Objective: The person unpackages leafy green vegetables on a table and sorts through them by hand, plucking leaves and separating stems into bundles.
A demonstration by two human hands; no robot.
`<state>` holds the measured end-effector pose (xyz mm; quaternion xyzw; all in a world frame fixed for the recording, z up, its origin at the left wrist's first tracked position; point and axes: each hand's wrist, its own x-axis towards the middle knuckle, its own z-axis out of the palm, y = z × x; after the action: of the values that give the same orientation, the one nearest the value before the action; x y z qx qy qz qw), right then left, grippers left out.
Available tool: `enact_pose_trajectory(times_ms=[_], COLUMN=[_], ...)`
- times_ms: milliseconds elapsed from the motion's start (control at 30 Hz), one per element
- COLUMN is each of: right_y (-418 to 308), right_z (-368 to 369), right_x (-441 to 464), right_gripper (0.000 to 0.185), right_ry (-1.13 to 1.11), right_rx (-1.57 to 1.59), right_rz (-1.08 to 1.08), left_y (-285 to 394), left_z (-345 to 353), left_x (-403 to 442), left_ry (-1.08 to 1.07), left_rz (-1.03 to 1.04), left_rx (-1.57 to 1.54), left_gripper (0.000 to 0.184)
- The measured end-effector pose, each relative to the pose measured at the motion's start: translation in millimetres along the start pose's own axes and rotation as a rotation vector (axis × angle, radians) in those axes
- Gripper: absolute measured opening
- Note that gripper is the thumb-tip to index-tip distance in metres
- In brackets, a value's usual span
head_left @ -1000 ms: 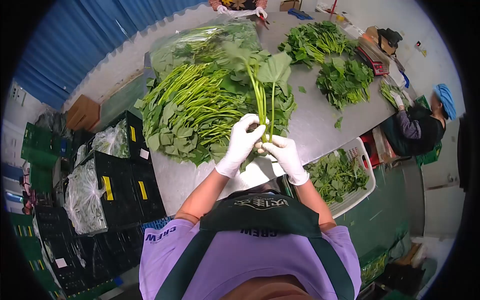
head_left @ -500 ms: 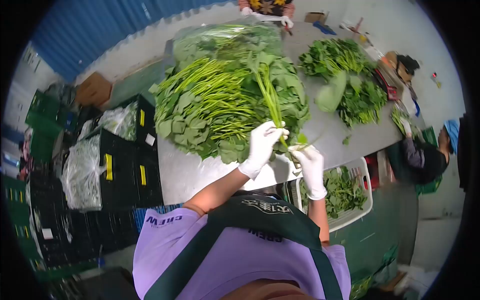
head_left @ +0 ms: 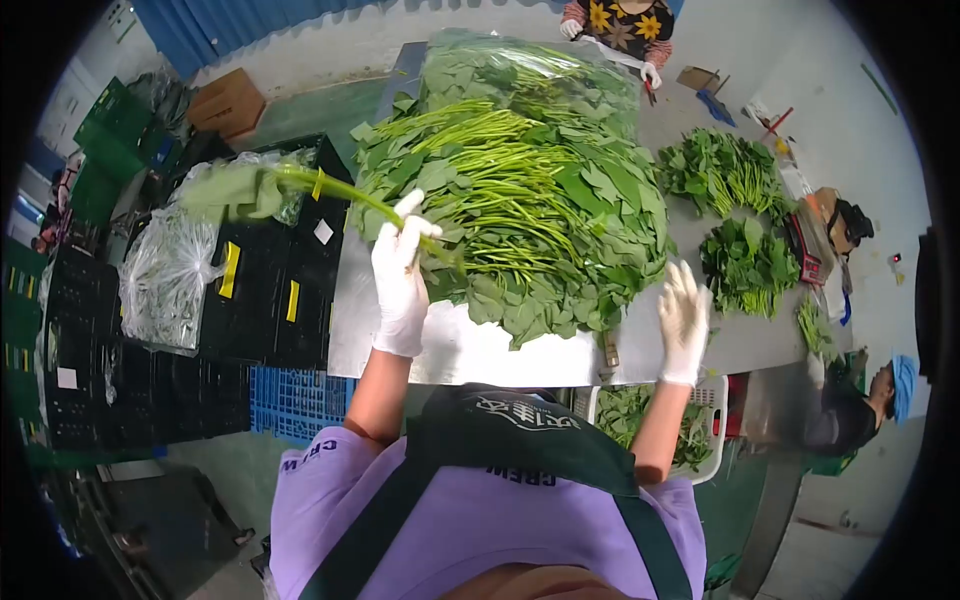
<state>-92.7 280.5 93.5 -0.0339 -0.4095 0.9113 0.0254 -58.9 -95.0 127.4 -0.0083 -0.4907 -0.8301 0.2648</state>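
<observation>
In a white glove, my left hand grips a small bunch of leafy green stems by the stem end. The leaves point left, over the black crates, and are smeared by motion. My right hand, gloved too, is raised at the right with fingers stretched out and nothing in it. Between the hands lies a large pile of leafy greens, stems towards the middle, on the metal table. A small brown handle rests at the table's near edge, close to my right hand.
Black crates with bagged greens stand left. A white basket of leaves sits below the table. Smaller bundles and a red scale are at right. One co-worker is opposite, another at far right.
My left hand has swung left with the stems, which now point left instead of up. My right hand has come off them, moved right and opened. The view has shifted.
</observation>
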Motion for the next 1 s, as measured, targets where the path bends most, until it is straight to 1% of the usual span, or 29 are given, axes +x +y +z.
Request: enact_pose_trajectory(times_ms=[33, 67, 133, 167, 200, 233, 267, 300, 333, 400, 433, 533, 567, 600, 667, 700, 733, 800, 833, 867, 933, 967, 1000], right_y=[8.4, 16.9, 35.6, 57.8, 75.3, 99.2, 114.3, 125.7, 135.9, 150.4, 164.2, 192.2, 200.7, 206.9, 216.1, 208.1, 205.4, 194.3, 188.0, 182.5, 164.3, 153.8, 143.2], right_z=[37.8, 69.2, 112.3, 143.1, 155.1, 157.5, 165.9, 177.1, 186.2, 206.5, 207.0, 215.4, 218.4, 220.7, 223.5, 233.2, 235.8, 243.6, 246.5, 246.2, 257.3, 260.8, 262.6], right_x=[9.6, 21.8, 57.2, 99.1, 124.2, 154.5, 177.3, 193.9, 205.7, 225.0, 241.4, 275.9, 284.1, 286.4, 291.3, 283.7, 286.0, 285.3, 283.9, 279.1, 249.9, 234.6, 218.9], right_gripper=[0.052, 0.044, 0.033, 0.028, 0.028, 0.028, 0.029, 0.031, 0.031, 0.033, 0.035, 0.034, 0.033, 0.031, 0.028, 0.020, 0.017, 0.015, 0.014, 0.013, 0.011, 0.010, 0.010], right_ry=[-0.034, -0.088, -0.240, -0.487, -0.569, -0.607, -0.647, -0.662, -0.711, -0.665, -0.700, -0.752, -0.784, -0.829, -0.893, -0.933, -0.959, -1.031, -1.108, -1.098, -1.032, -1.015, -0.998], right_rx=[-0.275, -0.509, -0.718, -0.874, -1.084, -1.097, -1.266, -1.486, -1.537, -1.843, -1.891, -2.017, -2.042, -2.038, -2.178, -2.210, -2.150, -2.119, -2.014, -1.848, -1.856, -1.859, -1.862], right_rz=[0.015, -0.024, -0.061, -0.181, -0.302, -0.295, -0.324, -0.441, -0.544, -0.563, -0.678, -0.766, -0.750, -0.789, -0.810, -0.840, -0.882, -0.916, -0.977, -1.017, -0.993, -1.044, -1.094], left_y=[0.8, -7.3, 0.2, 0.3, 4.3, 6.5, 8.7, 12.9, 16.2, 21.0, 17.3, 19.2, 16.6, 16.9, 16.7, 13.8, 13.1, 13.1, 13.5, 13.3, 13.5, 8.6, 8.6], left_z=[-10.5, -25.5, -34.1, -47.4, -54.7, -59.5, -63.7, -64.5, -64.6, -67.1, -72.6, -86.6, -92.7, -96.1, -100.3, -99.3, -100.8, -104.1, -101.7, -99.8, -96.0, -101.1, -98.8], left_x=[-3.7, -5.5, -18.8, -27.9, -32.6, -35.4, -37.3, -39.8, -42.0, -46.7, -49.1, -58.4, -61.1, -63.5, -65.2, -64.0, -63.3, -61.7, -59.6, -56.5, -52.3, -52.9, -52.4], left_ry=[0.002, 0.032, 0.092, 0.100, 0.121, 0.141, 0.162, 0.188, 0.221, 0.292, 0.341, 0.347, 0.398, 0.402, 0.413, 0.428, 0.427, 0.421, 0.414, 0.398, 0.362, 0.334, 0.330], left_rz=[-0.065, -0.103, -0.137, -0.101, -0.122, -0.140, -0.158, -0.154, -0.122, -0.063, -0.081, -0.019, -0.038, -0.038, -0.036, 0.009, -0.008, -0.050, -0.066, -0.081, -0.109, -0.132, -0.137], left_rx=[-0.040, -0.081, -0.064, 0.028, 0.032, 0.037, 0.040, 0.015, 0.121, 0.335, 0.195, 0.136, 0.107, 0.086, 0.042, 0.016, 0.031, 0.063, 0.063, 0.069, 0.083, 0.159, 0.141], left_gripper=[0.035, 0.031, 0.030, 0.029, 0.029, 0.028, 0.028, 0.027, 0.027, 0.027, 0.026, 0.026, 0.025, 0.025, 0.025, 0.024, 0.023, 0.022, 0.024, 0.026, 0.030, 0.036, 0.037])
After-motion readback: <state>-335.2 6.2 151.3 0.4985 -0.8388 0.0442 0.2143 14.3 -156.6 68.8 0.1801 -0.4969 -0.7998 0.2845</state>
